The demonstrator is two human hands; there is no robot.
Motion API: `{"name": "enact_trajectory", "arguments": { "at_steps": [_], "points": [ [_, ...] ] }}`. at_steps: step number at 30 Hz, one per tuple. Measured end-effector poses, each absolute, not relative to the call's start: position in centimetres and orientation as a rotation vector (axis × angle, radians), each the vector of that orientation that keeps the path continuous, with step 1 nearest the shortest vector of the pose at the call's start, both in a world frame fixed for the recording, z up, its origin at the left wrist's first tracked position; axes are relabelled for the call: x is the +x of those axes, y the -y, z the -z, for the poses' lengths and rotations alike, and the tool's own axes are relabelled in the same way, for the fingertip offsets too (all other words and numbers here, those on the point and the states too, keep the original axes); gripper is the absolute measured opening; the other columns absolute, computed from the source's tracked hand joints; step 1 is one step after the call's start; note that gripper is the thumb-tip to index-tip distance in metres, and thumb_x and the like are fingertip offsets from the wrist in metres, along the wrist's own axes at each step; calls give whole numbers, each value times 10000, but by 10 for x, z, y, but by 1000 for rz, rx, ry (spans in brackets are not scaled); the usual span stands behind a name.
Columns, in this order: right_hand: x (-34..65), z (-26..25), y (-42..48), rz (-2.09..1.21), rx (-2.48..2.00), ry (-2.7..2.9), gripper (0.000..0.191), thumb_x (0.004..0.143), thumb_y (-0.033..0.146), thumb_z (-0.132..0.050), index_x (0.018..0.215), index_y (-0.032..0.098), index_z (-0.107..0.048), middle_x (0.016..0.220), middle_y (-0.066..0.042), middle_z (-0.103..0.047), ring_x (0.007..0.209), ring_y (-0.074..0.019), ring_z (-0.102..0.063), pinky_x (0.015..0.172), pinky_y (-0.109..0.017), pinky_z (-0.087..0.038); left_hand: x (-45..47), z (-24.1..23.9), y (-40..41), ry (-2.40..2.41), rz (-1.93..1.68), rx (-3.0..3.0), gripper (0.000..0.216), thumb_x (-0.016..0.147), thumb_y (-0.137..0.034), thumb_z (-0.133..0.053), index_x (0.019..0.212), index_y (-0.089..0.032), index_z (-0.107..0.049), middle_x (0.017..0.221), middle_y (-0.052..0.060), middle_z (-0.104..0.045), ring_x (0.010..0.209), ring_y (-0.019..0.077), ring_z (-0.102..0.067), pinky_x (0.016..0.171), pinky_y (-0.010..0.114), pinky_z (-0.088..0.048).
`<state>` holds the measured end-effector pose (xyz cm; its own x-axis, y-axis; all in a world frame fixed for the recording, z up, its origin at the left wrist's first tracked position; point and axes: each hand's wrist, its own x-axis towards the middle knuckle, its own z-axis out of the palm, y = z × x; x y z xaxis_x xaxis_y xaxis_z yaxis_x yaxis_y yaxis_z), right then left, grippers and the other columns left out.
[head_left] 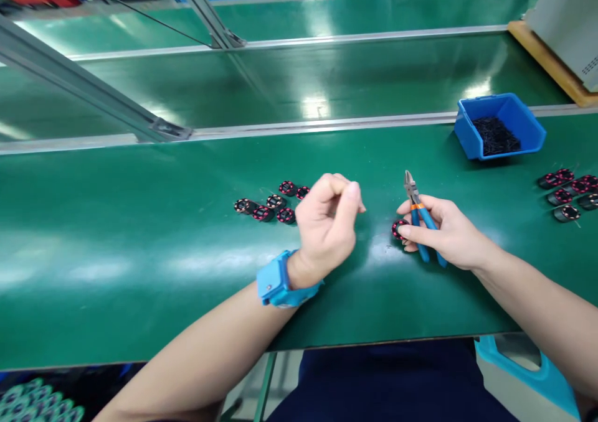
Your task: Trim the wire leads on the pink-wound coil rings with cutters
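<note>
My right hand [441, 232] grips a pair of diagonal cutters [413, 190] with blue handles and orange bands, its jaws pointing away from me. Between the thumb and fingers of that same hand is a small round black part [398, 228] with a pink-marked top. My left hand [329, 226] is raised to the left of it, thumb and fingertips pinched together; whatever it may hold is too small to make out. Just left of this hand, several similar round parts [263, 213] stand on the green bench, some partly hidden behind it.
A blue bin [514, 145] of thin black pieces [496, 137] stands at the back right. More round parts with fine wires [559, 196] sit at the right edge. A metal rail [299, 125] runs along the bench's back; a blue stool [527, 378] is below.
</note>
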<state>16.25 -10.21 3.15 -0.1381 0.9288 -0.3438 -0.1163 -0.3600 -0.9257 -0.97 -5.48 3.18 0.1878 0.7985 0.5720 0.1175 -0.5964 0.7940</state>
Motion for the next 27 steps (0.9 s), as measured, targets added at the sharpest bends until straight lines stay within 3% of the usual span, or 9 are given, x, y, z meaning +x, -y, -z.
{"name": "enact_trajectory", "arguments": {
  "at_steps": [5,8,11,12,14,16,22,27],
  "points": [
    [164,-32,101,-1625,-1284,930,471,579,371,-849,897,175,-561,671,45,-586,539,-96,-589,534,-264,-546,-21,-35,55,-758,-696,1969,309,877,-333,-561,622,-165,-513,526,-38,-470,478,80,-413,452,215,-338],
    [165,-31,101,-1642,-1292,902,484,571,374,-858,901,179,-563,692,37,-599,550,-101,-593,546,-278,-554,-22,-35,51,-787,-1026,1722,329,906,-330,-528,618,-173,-502,532,-30,-508,474,78,-461,452,205,-371],
    [164,-30,101,-1657,-1292,804,473,584,366,-856,914,188,-568,725,25,-621,605,-120,-622,577,-295,-571,-22,-30,50,-851,-1348,1463,240,829,-385,-634,740,-180,-548,635,-11,-589,529,87,-545,454,190,-423],
    [163,-29,101,-1658,-1277,765,461,593,366,-852,915,192,-571,736,24,-625,627,-126,-631,583,-296,-574,-20,-27,53,-847,-1307,1464,245,762,-373,-707,823,-177,-574,730,15,-635,591,100,-587,480,194,-458],
    [161,-27,101,-1655,-1233,700,439,602,368,-847,904,199,-576,747,28,-627,658,-135,-646,580,-287,-573,-14,-20,62,-823,-1104,1535,472,622,-287,-818,1013,-163,-585,923,75,-677,740,144,-647,578,224,-529],
    [158,-25,101,-1646,-1197,662,435,594,365,-851,890,202,-578,742,31,-627,674,-144,-658,562,-268,-560,-5,-13,71,-817,-988,1551,572,592,-210,-831,1098,-152,-572,970,93,-681,809,165,-657,666,257,-561],
    [150,-22,101,-1643,-1171,606,460,577,360,-867,892,205,-570,756,27,-640,696,-157,-670,578,-275,-566,11,-1,76,-792,-1018,1400,308,714,-178,-735,1005,-132,-645,912,73,-691,693,125,-643,637,262,-587],
    [153,-23,105,-1723,-1201,739,404,659,405,-816,915,198,-582,841,-2,-645,762,-156,-662,624,-286,-573,-5,-6,73,-770,-963,1251,310,719,-175,-746,1016,-137,-667,999,99,-720,840,171,-691,749,297,-608]
  ]
}}
